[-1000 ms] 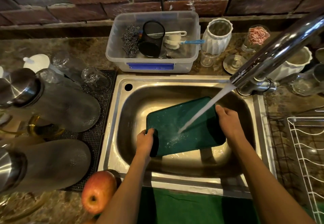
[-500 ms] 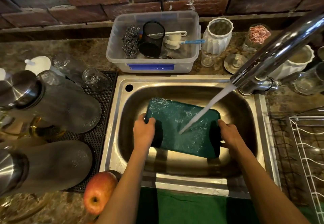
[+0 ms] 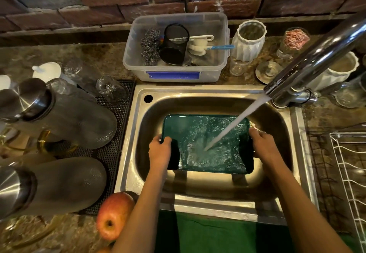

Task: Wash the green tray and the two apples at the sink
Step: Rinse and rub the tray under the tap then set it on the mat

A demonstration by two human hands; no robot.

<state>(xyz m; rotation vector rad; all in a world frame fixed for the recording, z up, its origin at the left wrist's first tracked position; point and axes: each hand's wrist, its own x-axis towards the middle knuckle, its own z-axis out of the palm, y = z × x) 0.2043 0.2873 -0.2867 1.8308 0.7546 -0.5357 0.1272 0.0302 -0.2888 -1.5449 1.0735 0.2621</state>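
The green tray (image 3: 190,134) is held roughly level inside the steel sink (image 3: 198,92), open side up. Water from the chrome tap (image 3: 309,64) strikes its middle and spreads over it. My left hand (image 3: 159,151) grips the tray's left edge and my right hand (image 3: 262,145) grips its right edge. A red-yellow apple (image 3: 113,215) lies on the counter at the sink's front left corner, beside my left forearm. Only an orange sliver at the bottom edge below it hints at a second apple.
A clear plastic box (image 3: 176,74) with scrubbers, a mesh cup and brushes stands behind the sink. Large frosted jars with metal lids (image 3: 65,118) and upturned glasses lie on a black mat at left. White vases and glass jars crowd the right back; a white wire rack (image 3: 348,173) sits at right.
The tray has gone from tilted with its left end low to nearly level. Both hands have shifted to its two short edges, and water now pools and spreads across it.
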